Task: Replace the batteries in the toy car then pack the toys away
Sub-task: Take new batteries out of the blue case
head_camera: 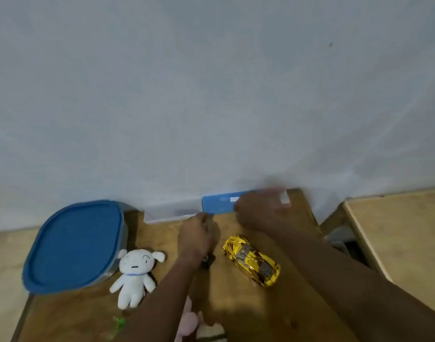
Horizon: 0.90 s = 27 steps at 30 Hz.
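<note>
At the far edge of the tabletop [70,314] | right hand [258,213] blurred over blue box [216,204], fingers unreadable | left hand [196,238] fingers curled round dark object [207,261] | toy car [252,259] lies beside right forearm | white plush [135,275] unpacked, container [73,245] lidded | judged early: batteries, packing both left

Gold toy car [252,260] lay on wooden table [297,218], just right of left hand [195,236], which gripped a dark item [207,261]. Right hand [258,209], blurred, was at blue pack [217,204], far edge.
</note>
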Available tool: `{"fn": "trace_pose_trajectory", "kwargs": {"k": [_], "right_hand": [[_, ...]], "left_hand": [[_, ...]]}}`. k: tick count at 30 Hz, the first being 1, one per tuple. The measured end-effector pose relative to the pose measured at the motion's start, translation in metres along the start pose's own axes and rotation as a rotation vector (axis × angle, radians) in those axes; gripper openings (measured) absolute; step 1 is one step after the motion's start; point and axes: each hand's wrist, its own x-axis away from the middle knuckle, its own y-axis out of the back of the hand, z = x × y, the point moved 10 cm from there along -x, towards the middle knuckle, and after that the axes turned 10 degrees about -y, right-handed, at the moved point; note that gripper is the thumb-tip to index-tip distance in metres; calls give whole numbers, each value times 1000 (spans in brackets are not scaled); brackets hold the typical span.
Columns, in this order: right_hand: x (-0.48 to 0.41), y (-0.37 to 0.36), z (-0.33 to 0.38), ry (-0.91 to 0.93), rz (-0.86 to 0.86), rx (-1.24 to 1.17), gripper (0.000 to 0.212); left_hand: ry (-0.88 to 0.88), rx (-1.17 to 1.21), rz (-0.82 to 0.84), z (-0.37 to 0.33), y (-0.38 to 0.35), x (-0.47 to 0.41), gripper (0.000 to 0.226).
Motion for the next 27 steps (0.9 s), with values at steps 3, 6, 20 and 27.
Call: {"fn": "trace_pose_trajectory", "kwargs": {"k": [3, 6, 20, 27], "right_hand": [[-28, -7, -1, 81, -72, 27, 37], [-39, -22, 0, 125, -90, 69, 45], [-31, -62, 17, 262, 4, 443, 44], [-31, -45, 23, 321, -26, 378, 45]], "left_hand": [[137, 116, -120, 22, -18, -1, 27], [223, 151, -155, 31, -32, -1, 28], [314, 127, -205, 40, -41, -26, 36], [306, 116, -180, 43, -41, -31, 42]]}}
